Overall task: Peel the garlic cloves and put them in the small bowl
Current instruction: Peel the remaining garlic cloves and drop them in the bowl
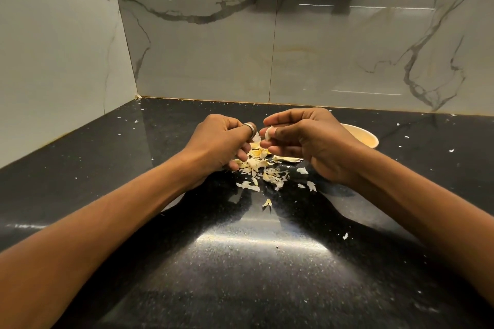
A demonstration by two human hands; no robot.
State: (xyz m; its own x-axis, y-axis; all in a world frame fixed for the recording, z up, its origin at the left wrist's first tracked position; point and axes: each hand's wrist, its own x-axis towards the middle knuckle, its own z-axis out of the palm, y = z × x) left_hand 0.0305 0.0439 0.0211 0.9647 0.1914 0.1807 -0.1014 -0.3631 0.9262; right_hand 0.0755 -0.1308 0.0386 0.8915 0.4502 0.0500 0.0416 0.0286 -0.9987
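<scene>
- Right grip (307, 141) pinches a garlic clove (269, 133) at frame centre.
- Left grip (222, 139) is curled beside a skin scrap (256, 137); I cannot tell whether it holds it.
- Right of centre, the small bowl (366, 137) stands on the tabletop (240, 262).
- Below both, peels (256, 165) lie heaped.

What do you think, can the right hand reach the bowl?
Probably yes. The bowl sits just behind the right hand with nothing between them. That hand pinches a garlic clove but looks free to move over.

Glossy black speckled stone bench (254, 262) with a messy pile of pale yellowish papery garlic skins (263, 168) in the middle, tiny white flakes (345, 235) scattered all over, and a small cream round bowl (361, 136) just far-right of the pile.
</scene>
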